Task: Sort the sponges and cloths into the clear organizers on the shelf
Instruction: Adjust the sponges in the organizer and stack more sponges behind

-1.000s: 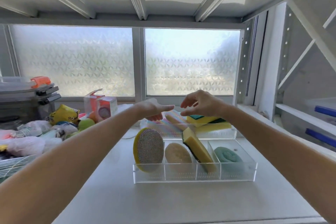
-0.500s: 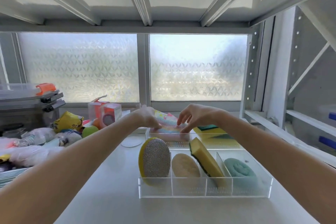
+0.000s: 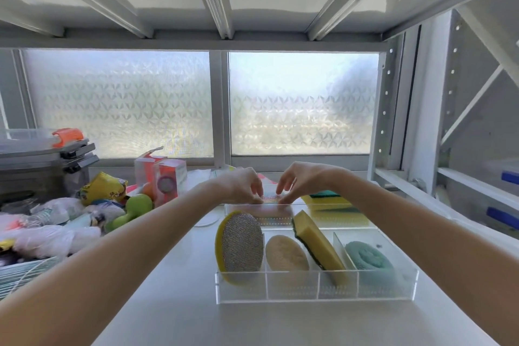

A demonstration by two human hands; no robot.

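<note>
Honestly, both hands, left (image 3: pixel 243 187) and right (image 3: pixel 298 182), pinch the rainbow cloth (image 3: pixel 270 199); press it flat into the rear organizer (image 3: pixel 276 218) at 12 o'clock.

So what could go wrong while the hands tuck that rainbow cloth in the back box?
The striped cloth might bunch up on the rear organizer wall rather than sliding in. Also, the left hand and right hand reach over the front organizer, so a forearm could knock the leaning yellow sponge.
</note>
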